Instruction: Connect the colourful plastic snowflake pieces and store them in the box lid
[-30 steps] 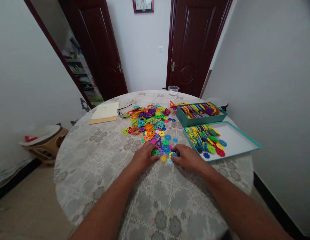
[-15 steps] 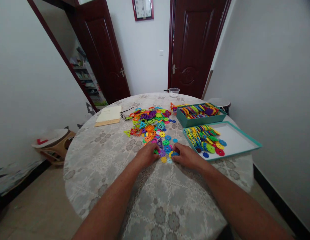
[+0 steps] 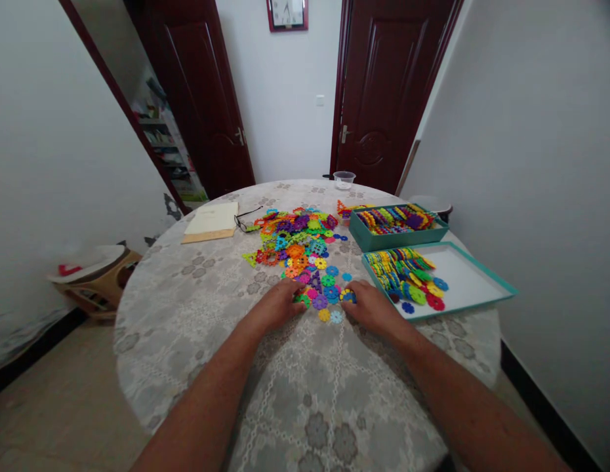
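Note:
My left hand (image 3: 280, 303) rests low over the patterned tablecloth, its thumb and fingers curled around a green notched disc (image 3: 303, 299). Opposite it, my right hand (image 3: 368, 306) is closed on a few blue and yellow notched discs (image 3: 349, 296), partly hidden by its fingers. Between the hands lie loose plastic pieces: a purple disc (image 3: 319, 302), blue discs (image 3: 331, 294) and a purple triangle (image 3: 315, 282). Closer to me lie a yellow disc (image 3: 324, 315) and a light blue disc (image 3: 336, 317). Beyond them spreads a heap of mixed coloured pieces (image 3: 295, 229).
To the right stands a green box (image 3: 398, 241) packed with pieces. Its shallow white lid (image 3: 477, 269) holds rows of discs (image 3: 401, 265). Glasses (image 3: 246, 223) and a notebook (image 3: 214, 218) lie at the left. A clear bowl (image 3: 344, 179) stands at the far edge.
My left hand has drawn slightly left with the green disc. My right hand has shifted slightly right, widening the gap between the hands. The view has tilted a little downward.

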{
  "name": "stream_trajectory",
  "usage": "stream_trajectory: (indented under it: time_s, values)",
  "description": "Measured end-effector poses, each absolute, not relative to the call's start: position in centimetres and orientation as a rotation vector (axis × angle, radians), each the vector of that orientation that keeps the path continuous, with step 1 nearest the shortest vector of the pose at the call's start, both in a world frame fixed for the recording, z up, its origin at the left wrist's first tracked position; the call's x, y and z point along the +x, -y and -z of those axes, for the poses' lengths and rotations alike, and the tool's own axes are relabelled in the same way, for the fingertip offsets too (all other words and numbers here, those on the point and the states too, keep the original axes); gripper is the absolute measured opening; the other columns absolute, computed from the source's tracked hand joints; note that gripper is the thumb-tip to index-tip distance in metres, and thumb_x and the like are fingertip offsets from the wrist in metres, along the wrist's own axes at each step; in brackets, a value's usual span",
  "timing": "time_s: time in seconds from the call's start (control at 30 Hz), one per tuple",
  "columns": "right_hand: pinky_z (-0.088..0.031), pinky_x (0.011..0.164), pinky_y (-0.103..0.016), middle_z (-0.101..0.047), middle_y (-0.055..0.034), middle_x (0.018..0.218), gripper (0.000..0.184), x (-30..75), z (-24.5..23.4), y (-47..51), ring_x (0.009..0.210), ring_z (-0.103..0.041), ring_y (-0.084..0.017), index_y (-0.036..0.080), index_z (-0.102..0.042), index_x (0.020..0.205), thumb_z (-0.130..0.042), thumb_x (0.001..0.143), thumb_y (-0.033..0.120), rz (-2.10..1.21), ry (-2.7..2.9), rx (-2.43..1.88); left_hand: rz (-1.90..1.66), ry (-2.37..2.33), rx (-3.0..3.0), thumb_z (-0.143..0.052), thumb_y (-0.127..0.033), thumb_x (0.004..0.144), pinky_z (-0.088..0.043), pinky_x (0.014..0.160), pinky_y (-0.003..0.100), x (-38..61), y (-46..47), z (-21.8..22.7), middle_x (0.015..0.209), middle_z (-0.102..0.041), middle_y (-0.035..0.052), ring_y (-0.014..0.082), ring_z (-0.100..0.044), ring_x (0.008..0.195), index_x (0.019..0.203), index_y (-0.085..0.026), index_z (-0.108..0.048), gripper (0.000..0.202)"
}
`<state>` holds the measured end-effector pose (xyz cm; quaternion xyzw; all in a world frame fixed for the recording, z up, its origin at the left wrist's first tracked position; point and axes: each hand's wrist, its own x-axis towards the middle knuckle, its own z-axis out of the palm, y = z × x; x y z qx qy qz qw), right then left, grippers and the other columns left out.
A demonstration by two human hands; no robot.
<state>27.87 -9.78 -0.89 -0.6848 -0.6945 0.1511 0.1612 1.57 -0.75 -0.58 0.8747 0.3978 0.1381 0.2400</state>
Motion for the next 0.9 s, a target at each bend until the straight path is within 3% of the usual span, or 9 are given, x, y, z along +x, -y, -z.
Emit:
stream_trajectory:
  time_s: [0.2,0.3,0.4,0.5,0.63,0.73,0.9]
  values:
    - [-0.044,0.091,-0.032,-0.067,-0.0146,0.118,0.027,27.9,0.8,9.6,0.109,-0.063,-0.027,0.016,-0.065,0.112,-0.068,0.091,0.032,-0.448,1.935,-1.965,-0.363,-1.118,2.322,-0.071,-0.027,0.079,-0.043,0.073,0.028,2.3,0.9,0.4,0.094,-0.068,0.0007,0.0200,-0.061,0.087,0.100,-0.022,-0.068,0.022]
    - [-0.044,0.083,-0.031,-0.070,-0.0100,0.107,0.022,27.7,0.4,9.9,0.100,-0.065,-0.025,0.019,-0.063,0.108,-0.069,0.089,0.027,-0.521,1.897,-1.911,-0.428,-1.108,2.307,-0.070,-0.025,0.080,-0.038,0.069,0.027,2.1,1.5,0.2,0.090,-0.066,-0.0013,0.0177,-0.058,0.082,0.096,-0.022,-0.064,0.018]
    - [-0.044,0.078,-0.030,-0.072,-0.0053,0.097,0.015,27.2,-0.2,10.3,0.092,-0.067,-0.023,0.022,-0.063,0.105,-0.064,0.090,0.024,-0.589,1.887,-1.832,-0.458,-1.046,2.287,-0.068,-0.026,0.084,-0.037,0.068,0.026,1.6,2.1,0.2,0.085,-0.065,-0.0020,0.0166,-0.057,0.079,0.090,-0.021,-0.064,0.009]
    - [-0.047,0.081,-0.030,-0.074,-0.0053,0.104,0.026,26.8,-0.5,10.3,0.095,-0.068,-0.022,0.022,-0.065,0.116,-0.064,0.090,0.024,-0.649,1.856,-1.766,-0.501,-0.990,2.266,-0.068,-0.029,0.087,-0.039,0.069,0.026,1.0,2.3,0.5,0.084,-0.066,-0.0013,0.0164,-0.057,0.079,0.089,-0.020,-0.068,0.009]
    - [-0.049,0.087,-0.032,-0.074,-0.0094,0.113,0.050,26.6,-0.4,8.7,0.102,-0.069,-0.025,0.019,-0.062,0.137,-0.067,0.088,0.026,-0.636,1.892,-1.816,-0.537,-0.972,2.241,-0.070,-0.031,0.089,-0.045,0.078,0.027,0.8,2.3,1.3,0.097,-0.073,-0.0001,0.0184,-0.064,0.089,0.119,-0.025,-0.073,0.031]
    - [-0.049,0.092,-0.036,-0.075,-0.0140,0.117,0.046,26.5,-0.2,7.2,0.108,-0.069,-0.029,0.015,-0.066,0.132,-0.067,0.087,0.025,-0.579,1.951,-1.915,-0.530,-1.014,2.260,-0.073,-0.030,0.088,-0.047,0.084,0.028,1.0,2.2,1.7,0.107,-0.076,0.0012,0.0200,-0.067,0.096,0.132,-0.029,-0.070,0.044]
    - [-0.047,0.084,-0.032,-0.075,-0.0113,0.112,0.032,26.5,0.3,5.9,0.103,-0.069,-0.027,0.018,-0.069,0.115,-0.071,0.084,0.025,-0.577,1.916,-1.970,-0.497,-0.994,2.332,-0.071,-0.029,0.090,-0.046,0.080,0.027,1.2,2.1,1.8,0.101,-0.076,0.0019,0.0196,-0.066,0.092,0.109,-0.024,-0.076,0.020]
